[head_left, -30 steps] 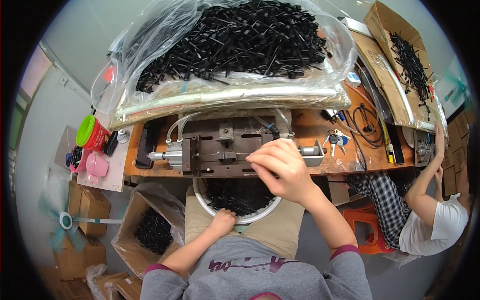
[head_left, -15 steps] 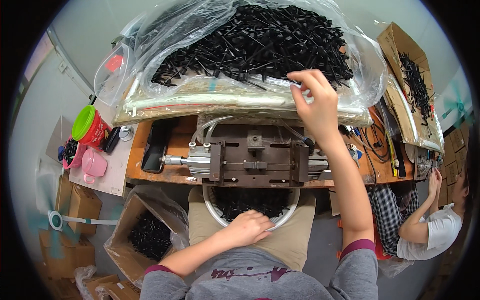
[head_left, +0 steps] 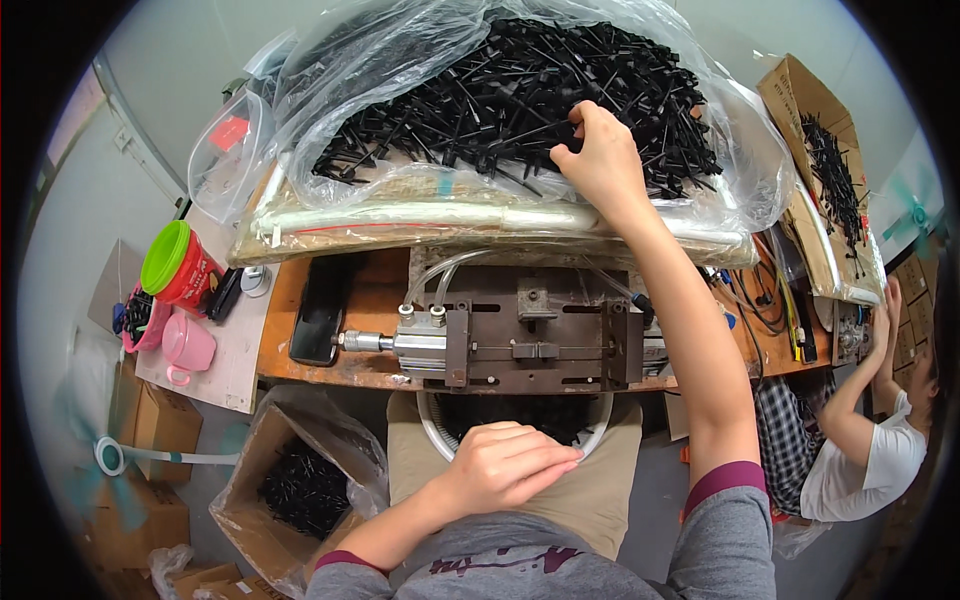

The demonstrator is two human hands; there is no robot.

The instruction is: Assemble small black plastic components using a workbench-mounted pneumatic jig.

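Note:
My right hand [head_left: 603,160] reaches over a large heap of thin black plastic pieces that look like cable ties [head_left: 480,100]. Its thumb and forefinger are apart, and nothing shows between them. Some of its fingertips are hidden against the pieces. Over my lap, my left hand [head_left: 510,467] lies with stretched fingers across the near rim of a round white basket [head_left: 432,425]. More black pieces [head_left: 510,412] fill that basket. Between basket and heap stands a brown metal fixture [head_left: 490,340] with a small block at its middle; neither hand touches it.
Clear plastic sheeting [head_left: 400,40] surrounds the heap. A phone [head_left: 318,310], a pink cup [head_left: 188,343] and a red bucket [head_left: 185,270] stand left. Below is a carton [head_left: 240,500] of black pieces. A co-worker [head_left: 860,440] sits at right, beside cables [head_left: 765,300].
My right hand has moved up and slightly left, from the heap's near edge to over the pieces. My left hand's fingers have straightened toward the right. The view has shifted slightly.

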